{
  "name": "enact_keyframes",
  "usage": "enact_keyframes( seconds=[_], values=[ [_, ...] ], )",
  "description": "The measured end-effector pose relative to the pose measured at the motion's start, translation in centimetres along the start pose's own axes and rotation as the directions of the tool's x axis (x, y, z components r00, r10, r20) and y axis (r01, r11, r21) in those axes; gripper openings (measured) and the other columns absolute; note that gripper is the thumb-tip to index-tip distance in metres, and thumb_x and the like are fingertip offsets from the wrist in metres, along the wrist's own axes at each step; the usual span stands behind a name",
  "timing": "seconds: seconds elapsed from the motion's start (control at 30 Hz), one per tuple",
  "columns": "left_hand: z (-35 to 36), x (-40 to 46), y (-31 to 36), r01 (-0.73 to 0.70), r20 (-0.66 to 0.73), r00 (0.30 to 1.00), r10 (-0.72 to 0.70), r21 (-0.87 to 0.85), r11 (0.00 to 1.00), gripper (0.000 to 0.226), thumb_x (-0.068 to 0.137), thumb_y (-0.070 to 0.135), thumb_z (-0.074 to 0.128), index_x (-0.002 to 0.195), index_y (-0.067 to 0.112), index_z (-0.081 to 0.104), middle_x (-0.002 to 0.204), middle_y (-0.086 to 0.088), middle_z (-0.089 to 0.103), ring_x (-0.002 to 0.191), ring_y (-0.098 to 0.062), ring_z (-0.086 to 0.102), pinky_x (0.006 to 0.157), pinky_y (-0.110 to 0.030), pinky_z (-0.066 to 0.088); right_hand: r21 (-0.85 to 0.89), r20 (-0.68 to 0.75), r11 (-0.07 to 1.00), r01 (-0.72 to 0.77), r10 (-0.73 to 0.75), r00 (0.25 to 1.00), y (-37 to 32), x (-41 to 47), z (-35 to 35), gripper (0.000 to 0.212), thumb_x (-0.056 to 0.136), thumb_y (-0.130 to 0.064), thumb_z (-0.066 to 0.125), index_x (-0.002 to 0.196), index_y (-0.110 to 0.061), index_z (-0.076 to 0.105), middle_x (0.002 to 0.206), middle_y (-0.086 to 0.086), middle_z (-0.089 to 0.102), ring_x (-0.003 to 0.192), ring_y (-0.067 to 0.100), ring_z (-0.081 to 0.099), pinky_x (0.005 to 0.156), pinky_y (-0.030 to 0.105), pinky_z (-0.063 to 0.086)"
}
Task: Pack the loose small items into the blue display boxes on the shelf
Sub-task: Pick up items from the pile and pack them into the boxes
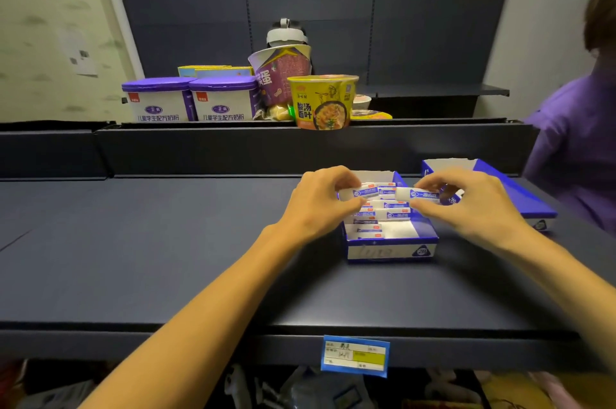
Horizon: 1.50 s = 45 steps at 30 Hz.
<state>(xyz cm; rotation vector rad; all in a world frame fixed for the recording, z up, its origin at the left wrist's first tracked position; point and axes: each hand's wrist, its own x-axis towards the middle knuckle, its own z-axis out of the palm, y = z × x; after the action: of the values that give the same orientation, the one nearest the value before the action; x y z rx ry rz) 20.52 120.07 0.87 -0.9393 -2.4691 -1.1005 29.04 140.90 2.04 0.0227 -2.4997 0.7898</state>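
Note:
A blue display box [391, 250] stands on the dark shelf [166, 242], partly filled with several small white-and-blue erasers [393, 214]. My left hand [316, 202] pinches one eraser [361, 192] over the box's back left. Over the back right, my right hand [473, 205] holds another eraser [418, 194]. A second blue display box [520, 195] lies to the right, mostly behind my right hand; its contents are hidden.
The upper ledge holds two purple-lidded tubs [190, 100], a yellow noodle bowl [321, 102] and a purple cup [280, 72]. A person in a purple top [573, 148] stands at the right edge. A blue price label [355, 355] hangs on the shelf's front edge.

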Motion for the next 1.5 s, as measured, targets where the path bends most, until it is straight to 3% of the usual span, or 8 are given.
enact_keyframes(
  seconds=[0.37,0.53,0.73,0.97,1.17,1.33,1.5],
  values=[
    [0.1,-0.4,0.0,0.051,0.046,0.998,-0.051,-0.003,0.999,0.027,0.084,0.027,0.07,0.108,0.015,0.064,0.116,0.0,0.067,0.1,-0.009,0.059,0.083,-0.025,0.051,-0.028,0.055,1.0,-0.009,0.01,0.998,0.2,0.0,-0.4,0.034,0.075,-0.025,0.077,0.106,-0.015,0.067,0.094,-0.005,0.061,0.079,0.002,0.055,0.058,0.012,0.04],
    [0.5,-0.5,-0.2,0.061,0.055,0.997,-0.061,0.001,0.998,0.027,0.084,0.028,0.07,0.108,0.017,0.065,0.117,0.0,0.066,0.102,-0.011,0.059,0.085,-0.027,0.052,-0.085,0.133,0.996,0.028,-0.016,0.991,-0.2,0.4,0.2,0.032,0.075,-0.029,0.077,0.104,-0.019,0.067,0.11,0.001,0.066,0.09,0.011,0.056,0.062,0.014,0.042],
    [0.7,-0.4,-0.9,0.074,0.02,0.997,-0.074,0.002,0.997,0.024,0.084,0.028,0.071,0.105,0.019,0.064,0.115,0.002,0.066,0.099,-0.01,0.058,0.083,-0.027,0.052,-0.237,0.238,0.969,0.066,-0.008,0.971,-1.1,0.9,1.0,0.035,0.079,-0.036,0.075,0.11,-0.023,0.068,0.12,-0.001,0.064,0.105,0.014,0.054,0.088,0.036,0.051],
    [0.9,-0.5,-1.4,0.067,-0.018,0.998,-0.068,-0.045,0.997,0.026,0.083,0.028,0.071,0.106,0.018,0.064,0.113,0.003,0.067,0.092,-0.004,0.056,0.073,-0.01,0.045,-0.392,0.277,0.915,0.093,0.021,0.961,-1.1,1.7,1.7,0.026,0.087,-0.035,0.067,0.11,-0.024,0.069,0.125,-0.002,0.062,0.112,0.015,0.053,0.095,0.034,0.047],
    [1.2,-0.5,-1.7,0.062,-0.034,0.997,-0.064,-0.056,0.996,0.026,0.083,0.028,0.071,0.106,0.018,0.065,0.114,0.004,0.066,0.094,-0.006,0.056,0.075,-0.015,0.047,-0.426,0.308,0.899,0.106,0.034,0.951,-0.7,2.1,1.6,0.027,0.087,-0.038,0.065,0.111,-0.028,0.068,0.126,-0.005,0.062,0.113,0.015,0.052,0.096,0.036,0.046],
    [1.6,-0.6,-2.1,0.072,-0.078,0.994,-0.081,-0.109,0.991,0.025,0.082,0.028,0.073,0.104,0.019,0.065,0.109,0.008,0.066,0.087,0.0,0.057,0.066,-0.003,0.043,-0.447,0.335,0.886,0.123,0.038,0.941,-0.4,2.4,2.0,0.029,0.088,-0.041,0.063,0.115,-0.029,0.066,0.127,-0.006,0.061,0.113,0.014,0.053,0.096,0.032,0.042],
    [1.7,-0.7,-2.1,0.072,-0.091,0.992,-0.084,-0.128,0.989,0.025,0.081,0.028,0.073,0.103,0.019,0.065,0.108,0.008,0.066,0.087,0.004,0.056,0.067,0.0,0.041,-0.437,0.351,0.891,0.12,0.046,0.935,-0.1,2.6,2.2,0.029,0.088,-0.041,0.064,0.114,-0.029,0.066,0.126,-0.006,0.061,0.115,0.014,0.051,0.094,0.031,0.042]
  ],
)
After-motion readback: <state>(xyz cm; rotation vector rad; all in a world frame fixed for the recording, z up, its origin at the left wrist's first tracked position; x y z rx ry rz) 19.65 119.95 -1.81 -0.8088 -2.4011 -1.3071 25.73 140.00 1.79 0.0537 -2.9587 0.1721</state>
